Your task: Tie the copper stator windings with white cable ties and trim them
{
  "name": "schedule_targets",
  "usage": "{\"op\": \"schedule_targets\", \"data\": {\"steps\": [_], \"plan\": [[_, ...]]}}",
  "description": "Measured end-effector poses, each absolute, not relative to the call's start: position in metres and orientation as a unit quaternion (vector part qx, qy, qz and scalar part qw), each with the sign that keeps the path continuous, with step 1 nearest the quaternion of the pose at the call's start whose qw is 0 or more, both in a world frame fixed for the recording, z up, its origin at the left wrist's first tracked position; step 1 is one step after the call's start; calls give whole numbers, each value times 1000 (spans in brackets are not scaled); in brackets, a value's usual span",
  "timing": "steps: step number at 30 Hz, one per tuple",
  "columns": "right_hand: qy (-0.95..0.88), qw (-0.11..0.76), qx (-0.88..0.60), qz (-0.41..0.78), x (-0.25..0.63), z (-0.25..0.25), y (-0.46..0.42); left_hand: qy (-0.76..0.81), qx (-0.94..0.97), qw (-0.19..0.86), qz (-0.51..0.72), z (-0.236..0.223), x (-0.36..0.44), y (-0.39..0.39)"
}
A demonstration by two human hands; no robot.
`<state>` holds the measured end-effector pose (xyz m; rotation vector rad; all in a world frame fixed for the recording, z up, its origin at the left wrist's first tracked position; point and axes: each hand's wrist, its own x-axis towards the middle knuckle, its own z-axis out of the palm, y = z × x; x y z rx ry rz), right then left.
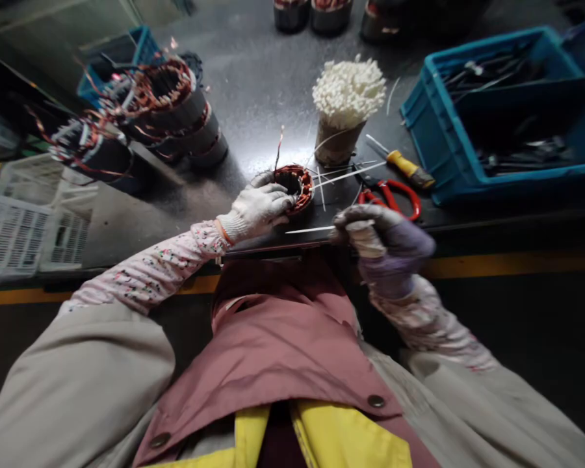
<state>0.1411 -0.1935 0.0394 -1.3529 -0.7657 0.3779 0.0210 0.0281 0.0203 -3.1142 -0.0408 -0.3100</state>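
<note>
My left hand [263, 203], in a white glove, is wrapped around the near left side of a small motor stator [302, 188] with copper windings. The stator rests on the bench near its front edge, and a copper lead stands up from its far side. A white cable tie [348, 177] sticks out to the right from the windings. To the right of the stator, my right hand [383, 237], in a purple-grey glove with wrapped fingertips, is closed on another white cable tie [309, 230] whose tip points left. Motion blurs the right fingers somewhat.
Red-handled cutters [394, 198] and a yellow-handled screwdriver [409, 169] lie right of the stator. Behind stands a holder [338, 140] packed with white cable ties. Blue bins [453, 149] with metal parts are at right; stacked stators [175, 110] and white baskets [12, 231] are at left.
</note>
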Motion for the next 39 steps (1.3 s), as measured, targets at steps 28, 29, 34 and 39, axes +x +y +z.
{"op": "schedule_targets", "data": {"steps": [28, 29, 34, 39], "plan": [[-631, 585, -506, 60, 118, -48, -222, -54, -991, -28, -118, 15, 26, 22], [-630, 583, -509, 59, 118, -50, -221, -56, -991, -29, -119, 15, 26, 22], [-627, 569, -529, 51, 120, -60, -209, -55, -990, -42, -125, 12, 26, 24], [-610, 589, -529, 36, 124, -54, -174, -75, -982, -69, -157, 8, 22, 22]]}}
